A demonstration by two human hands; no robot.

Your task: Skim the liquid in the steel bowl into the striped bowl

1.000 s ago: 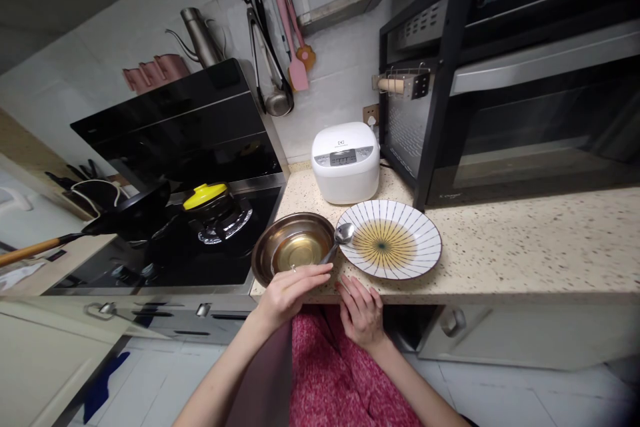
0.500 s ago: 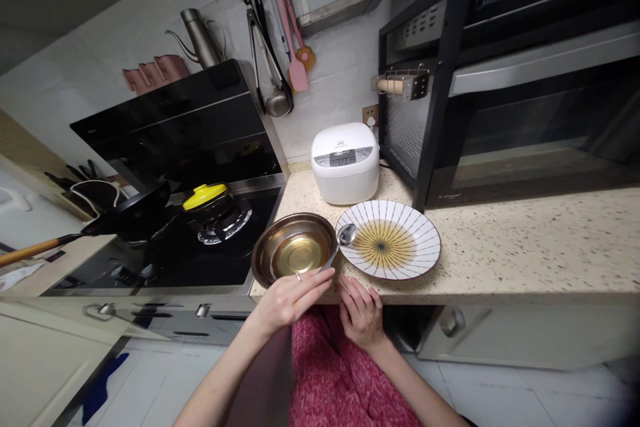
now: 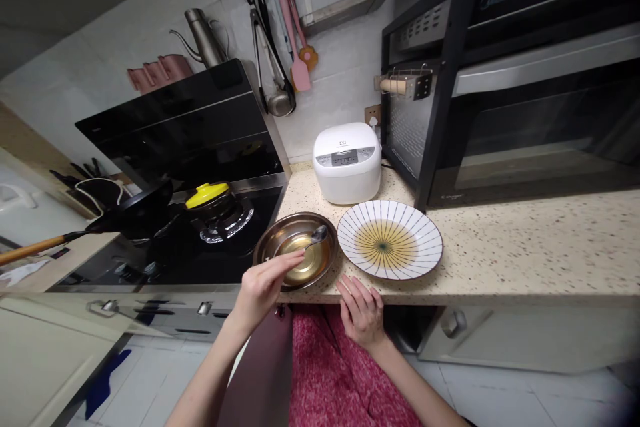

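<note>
One plate (image 3: 425, 230) lies beyond the right hand (image 3: 363, 317), its fingers loosely extended, seemingly empty; the bowl (image 3: 267, 243) sits under the fingers of the left hand (image 3: 260, 287), narrowed on a spoon (image 3: 319, 234) above liquid (image 3: 306, 269) (spooning, apparently); the next move calls for steadiness.

Flecked crimson garment (image 3: 345, 380), bare forearms (image 3: 414, 379)

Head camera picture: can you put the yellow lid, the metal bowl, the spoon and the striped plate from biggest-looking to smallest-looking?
1. Striped plate
2. Metal bowl
3. Yellow lid
4. Spoon, judging by what shows; the left hand hides some.
</note>
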